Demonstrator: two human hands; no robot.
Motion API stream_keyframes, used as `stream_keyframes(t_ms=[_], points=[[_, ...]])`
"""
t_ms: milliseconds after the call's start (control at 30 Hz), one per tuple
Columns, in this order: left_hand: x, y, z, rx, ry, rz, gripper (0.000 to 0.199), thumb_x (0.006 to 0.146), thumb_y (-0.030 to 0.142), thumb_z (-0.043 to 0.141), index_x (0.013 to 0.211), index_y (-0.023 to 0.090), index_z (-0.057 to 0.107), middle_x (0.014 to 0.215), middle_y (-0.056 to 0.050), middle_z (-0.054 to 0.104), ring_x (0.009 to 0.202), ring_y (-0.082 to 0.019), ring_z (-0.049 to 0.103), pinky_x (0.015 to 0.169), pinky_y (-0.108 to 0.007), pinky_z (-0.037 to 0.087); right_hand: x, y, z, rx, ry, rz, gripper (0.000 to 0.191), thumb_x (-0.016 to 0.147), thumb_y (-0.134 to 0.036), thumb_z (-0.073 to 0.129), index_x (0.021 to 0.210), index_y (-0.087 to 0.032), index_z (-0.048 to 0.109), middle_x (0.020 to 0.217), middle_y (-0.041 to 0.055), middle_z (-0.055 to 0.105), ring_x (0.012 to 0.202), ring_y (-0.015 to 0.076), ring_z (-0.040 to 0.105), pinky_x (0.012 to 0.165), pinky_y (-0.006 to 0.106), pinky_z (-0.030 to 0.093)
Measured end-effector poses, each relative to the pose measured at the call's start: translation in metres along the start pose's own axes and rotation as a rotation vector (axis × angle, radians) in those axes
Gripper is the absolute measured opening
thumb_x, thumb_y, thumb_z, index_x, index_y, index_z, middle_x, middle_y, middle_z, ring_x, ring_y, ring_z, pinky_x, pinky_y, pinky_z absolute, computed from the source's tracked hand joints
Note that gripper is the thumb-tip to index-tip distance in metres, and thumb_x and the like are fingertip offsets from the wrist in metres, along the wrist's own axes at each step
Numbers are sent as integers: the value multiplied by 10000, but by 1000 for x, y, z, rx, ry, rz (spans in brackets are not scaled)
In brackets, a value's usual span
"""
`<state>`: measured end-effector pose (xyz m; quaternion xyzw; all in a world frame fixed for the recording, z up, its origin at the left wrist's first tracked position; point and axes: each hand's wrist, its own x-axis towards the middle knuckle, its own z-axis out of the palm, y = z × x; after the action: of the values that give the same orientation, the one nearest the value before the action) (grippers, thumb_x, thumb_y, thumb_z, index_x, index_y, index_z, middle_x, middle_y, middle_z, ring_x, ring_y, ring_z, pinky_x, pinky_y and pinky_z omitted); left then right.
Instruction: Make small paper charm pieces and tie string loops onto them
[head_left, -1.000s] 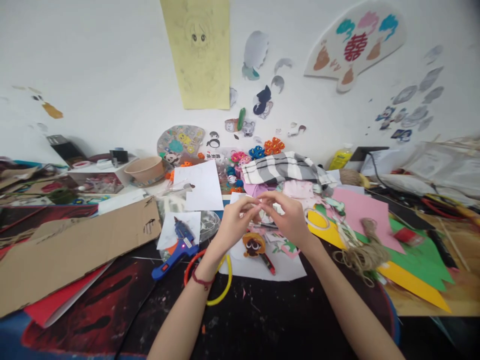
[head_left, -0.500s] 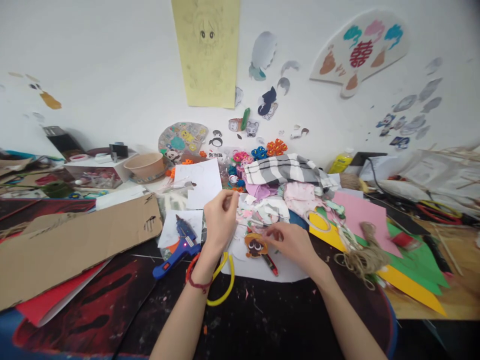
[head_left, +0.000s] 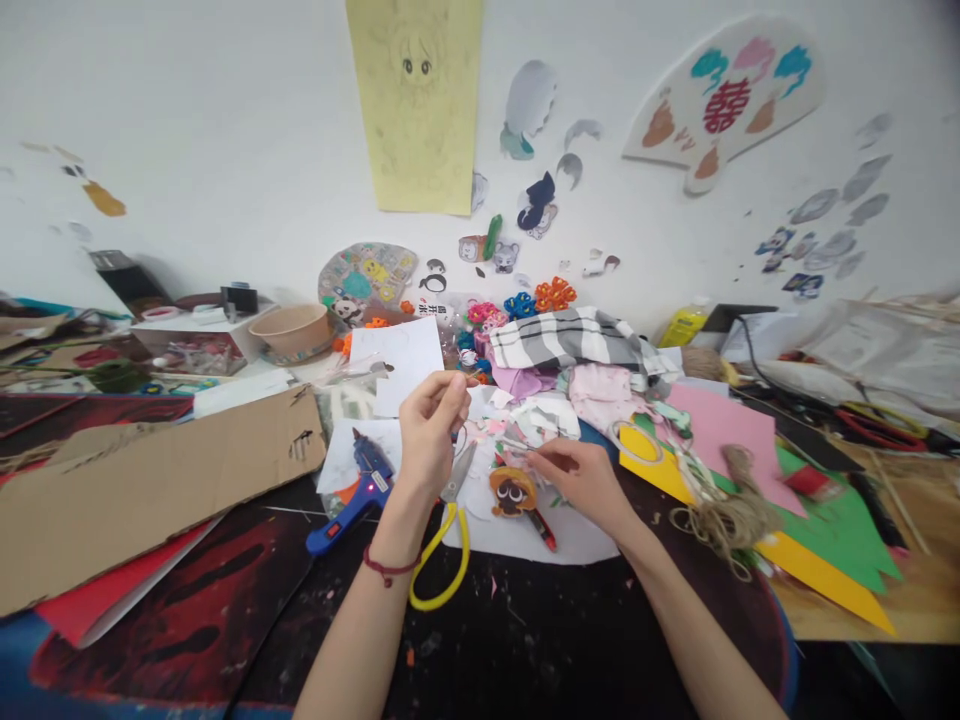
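Two bare forearms, cut off by the bottom edge, reach over a dark table (head_left: 555,640); a red bracelet (head_left: 390,568) circles the left wrist. Beside that wrist lie yellow-handled scissors (head_left: 463,545), partly covered by the arm. Right of them, a marker (head_left: 543,532) pokes out from under a cutout (head_left: 512,492) with big eyes and an orange hat, on white paper (head_left: 487,537). The right hand (head_left: 589,485) is just beside the cutout, thumb and forefinger close; whether they meet or grip anything, I cannot tell. The left hand (head_left: 431,430) is raised, thumb and forefinger tips together; anything between them is too small to make out. At left are a blue glue gun (head_left: 345,525), its grip end partly behind the left forearm, and cardboard (head_left: 157,490), cut off by the frame. Beyond the hands, scraps (head_left: 551,418) blur into a jumble before a checked cloth (head_left: 577,338). On the wall, a yellow poster (head_left: 416,140) loses its top edge.
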<state>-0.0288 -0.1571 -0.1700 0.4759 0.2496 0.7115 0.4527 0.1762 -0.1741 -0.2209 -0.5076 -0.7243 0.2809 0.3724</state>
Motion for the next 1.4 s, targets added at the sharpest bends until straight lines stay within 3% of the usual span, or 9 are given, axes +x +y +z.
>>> stream_keyframes(t_ms=[100, 167, 333, 500, 700, 1033, 1167, 1267, 1400], points=[[2, 3, 6, -187, -28, -26, 173, 867, 318, 678, 858, 146, 662, 541, 62, 386, 490, -43, 328, 500, -181, 288, 0, -25, 10, 418, -491, 78, 517, 906, -604, 493, 864, -155, 746, 717, 73, 692, 599, 145, 593, 574, 275, 439], [5, 8, 13, -314, -57, -30, 156, 857, 299, 693, 851, 149, 651, 543, 68, 378, 496, -41, 333, 534, -174, 336, 3, -43, 24, 665, -627, 107, 529, 927, -608, 452, 1008, -163, 725, 863, 95, 717, 687, 144, 637, 664, 288, 489], [14, 31, 39, -432, -124, -31, 151, 839, 283, 715, 834, 150, 642, 567, 60, 426, 509, -38, 408, 558, -167, 390, 38, -71, 41, 1201, -539, 137, 477, 902, -609, 502, 984, -181, 696, 994, 83, 709, 892, 162, 659, 832, 317, 521], [29, 51, 58, -386, -101, -14, 179, 828, 314, 721, 856, 157, 640, 552, 71, 429, 448, -24, 379, 469, -162, 342, 90, -84, 3, 1479, -190, 71, 208, 899, -383, 641, 938, -186, 694, 1004, 39, 710, 1017, 132, 651, 962, 267, 513], [58, 46, 73, -122, 38, 139, 196, 818, 336, 723, 858, 154, 663, 515, 74, 431, 405, -23, 336, 389, -166, 259, 118, -98, -50, 1440, 227, -159, 98, 844, -244, 715, 788, -174, 676, 799, -3, 694, 811, 103, 676, 880, 260, 562], [79, 36, 70, -20, -105, 148, 190, 843, 368, 700, 868, 180, 687, 538, 62, 464, 422, -25, 351, 400, -158, 270, 127, -98, -55, 1167, 280, -407, 227, 831, -402, 720, 867, -181, 680, 555, -69, 470, 417, 24, 275, 401, 158, 306], [82, 35, 65, 75, -260, 284, 111, 861, 294, 682, 841, 196, 731, 747, -17, 650, 711, -105, 599, 706, -224, 491, 125, -104, -45, 1015, 251, -336, 249, 840, -423, 692, 849, -175, 678, 541, -63, 433, 431, 38, 257, 396, 194, 216], [83, 33, 66, 188, -297, 413, 68, 843, 246, 697, 853, 235, 763, 1024, -62, 673, 1058, -191, 596, 982, -343, 446, 121, -107, -37, 950, 241, -301, 245, 816, -411, 711, 786, -173, 667, 548, -59, 408, 465, 52, 304, 416, 206, 222], [84, 32, 67, 398, -174, 508, 88, 815, 229, 723, 863, 278, 779, 1138, -61, 641, 1157, -225, 534, 1054, -407, 376, 118, -110, -29, 844, 257, -326, 269, 808, -431, 707, 745, -174, 659, 542, -57, 401, 471, 61, 316, 434, 221, 259]])
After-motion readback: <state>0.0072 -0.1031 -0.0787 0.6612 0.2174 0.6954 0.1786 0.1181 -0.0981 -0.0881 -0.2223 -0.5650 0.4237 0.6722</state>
